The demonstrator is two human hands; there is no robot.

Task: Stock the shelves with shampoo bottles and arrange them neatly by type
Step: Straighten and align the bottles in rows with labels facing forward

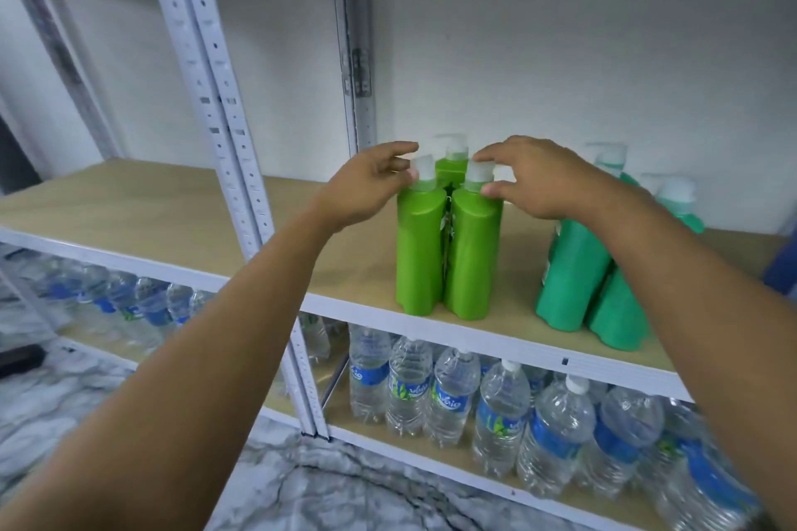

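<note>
Both hands, left hand (371,185) and right hand (530,177), fingers pinching white caps of light-green plastic shampoo bottles (420,246) mid-frame; probably rigid, smooth, top-heavy; better gripped round bodies.

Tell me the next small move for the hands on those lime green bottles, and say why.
Probably ease both hands off. The left hand and right hand each pinch the white cap of a front lime bottle, and those two already stand upright, touching side by side near the shelf edge, with a third behind and apart from the teal bottles.
</note>
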